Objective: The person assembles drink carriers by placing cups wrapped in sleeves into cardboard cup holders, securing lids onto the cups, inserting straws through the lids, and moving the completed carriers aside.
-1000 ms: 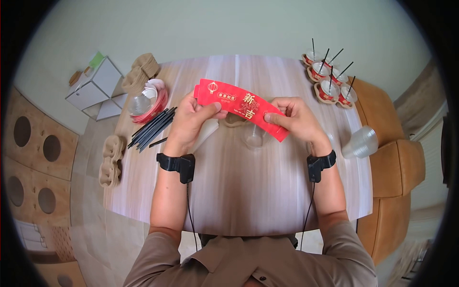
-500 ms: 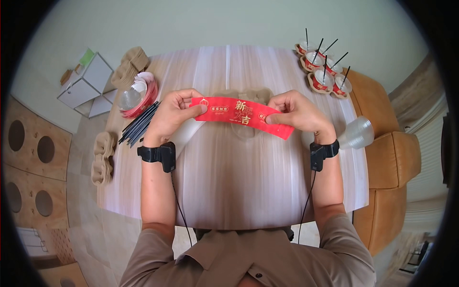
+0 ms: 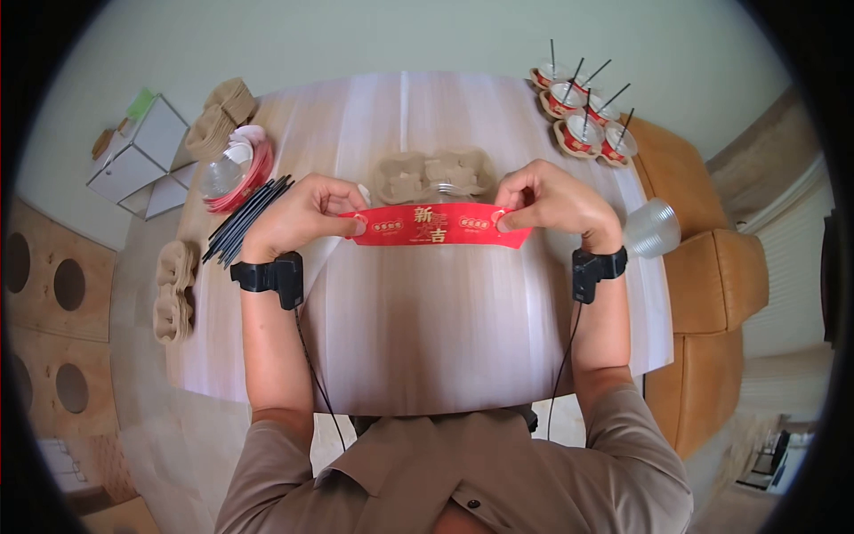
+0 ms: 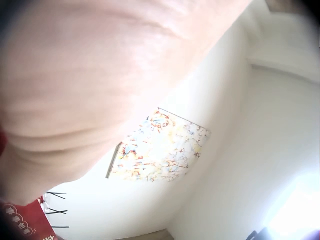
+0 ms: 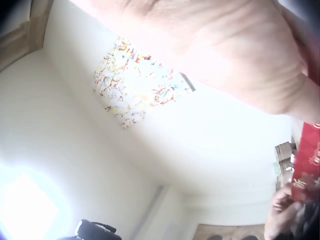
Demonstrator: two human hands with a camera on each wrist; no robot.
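A curved red paper cup sleeve (image 3: 436, 236) with gold Chinese lettering is stretched level between both hands over the table. My left hand (image 3: 298, 216) pinches its left end between thumb and fingers. The right end is pinched the same way by my right hand (image 3: 569, 211). Just beyond the sleeve lies a brown pulp cup carrier (image 3: 405, 172), with a clear plastic cup (image 3: 445, 189) partly hidden behind the sleeve. In the left wrist view a corner of the sleeve (image 4: 25, 220) shows below the wrist; the right wrist view catches it at the right edge.
Black straws (image 3: 242, 221), red sleeves (image 3: 258, 178) with clear lids, and stacked pulp carriers (image 3: 213, 129) occupy the left side. More carriers (image 3: 173, 289) sit at the left edge. Clear cups (image 3: 652, 228) lie nested at right; sleeved cups with straws (image 3: 583, 133) stand far right.
The sleeve has come down from a raised tilt to a level position nearer me. My left hand has moved left and down, and the carrier behind has come into view.
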